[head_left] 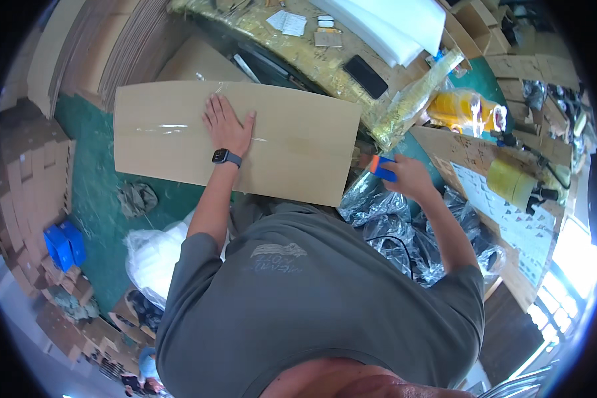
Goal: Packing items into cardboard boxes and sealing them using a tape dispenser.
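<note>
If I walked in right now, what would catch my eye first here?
Most striking is the big flat cardboard sheet spread across the middle, with clear tape along it and the person's left hand pressed flat on top. Just to its right, the right hand grips a blue and orange tape dispenser above crinkled silver bags. Stacks of flattened cardboard fill the left edge.

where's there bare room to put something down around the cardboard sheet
Bare cardboard sheet to the right of the left hand, and green floor left of the grey rag. Crowded around the right hand: tape dispenser, silver bags.
</note>
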`<state>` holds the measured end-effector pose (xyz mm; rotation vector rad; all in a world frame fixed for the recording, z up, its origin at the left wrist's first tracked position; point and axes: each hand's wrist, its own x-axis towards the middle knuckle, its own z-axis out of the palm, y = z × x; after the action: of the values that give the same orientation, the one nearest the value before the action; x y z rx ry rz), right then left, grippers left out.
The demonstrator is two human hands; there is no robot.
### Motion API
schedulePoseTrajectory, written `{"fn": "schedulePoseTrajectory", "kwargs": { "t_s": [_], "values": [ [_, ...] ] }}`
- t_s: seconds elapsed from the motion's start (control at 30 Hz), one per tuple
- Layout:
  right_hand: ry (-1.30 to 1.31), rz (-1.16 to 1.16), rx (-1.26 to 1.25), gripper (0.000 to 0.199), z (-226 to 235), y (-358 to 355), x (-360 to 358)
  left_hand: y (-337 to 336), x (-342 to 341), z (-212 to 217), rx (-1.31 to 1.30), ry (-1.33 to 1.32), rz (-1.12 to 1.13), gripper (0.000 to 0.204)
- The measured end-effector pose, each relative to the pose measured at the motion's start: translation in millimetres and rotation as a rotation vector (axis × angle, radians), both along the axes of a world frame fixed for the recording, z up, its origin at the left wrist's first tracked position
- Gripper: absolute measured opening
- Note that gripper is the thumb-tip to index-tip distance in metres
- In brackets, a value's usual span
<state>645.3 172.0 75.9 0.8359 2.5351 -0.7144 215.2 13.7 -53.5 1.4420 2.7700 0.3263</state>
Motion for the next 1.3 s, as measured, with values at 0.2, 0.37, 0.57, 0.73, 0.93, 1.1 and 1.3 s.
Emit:
{"fn": "schedulePoseTrajectory", "kwargs": {
  "t_s": [0.2,0.37,0.57,0.73,0.93,1.1,1.3],
  "values": [
    [0.251,-0.044,-0.045,0.059,-165.9,-7.6,-11.6,11.0,3.6,5.4,-0.014,-0.029,-0.058,0.096],
    [0.281,-0.848,0.319,0.057,-132.2,78.1,-5.6,-25.5,-36.8,6.5,0.596,-0.700,0.070,0.087],
    [0.298,-0.616,0.588,0.048,-184.6,129.8,6.5,-76.6,-196.5,12.2,0.296,-0.049,0.268,0.091],
    [0.395,-1.322,-0.011,0.085,-114.7,-55.5,-91.5,-123.2,-340.7,28.7,-0.026,0.495,0.548,0.100],
    [0.422,-1.467,0.270,0.062,-52.2,-176.9,-116.1,-125.8,-409.5,71.4,0.263,-0.639,0.308,0.090],
    [1.881,-1.699,0.124,0.065,42.3,-282.2,-87.0,-162.0,-468.9,104.2,0.684,-1.754,-0.058,0.087],
    [1.588,-1.862,-0.619,0.049,-114.9,-370.2,39.4,-154.0,-628.9,-27.5,0.124,-1.802,0.048,0.067]
  ]
}}
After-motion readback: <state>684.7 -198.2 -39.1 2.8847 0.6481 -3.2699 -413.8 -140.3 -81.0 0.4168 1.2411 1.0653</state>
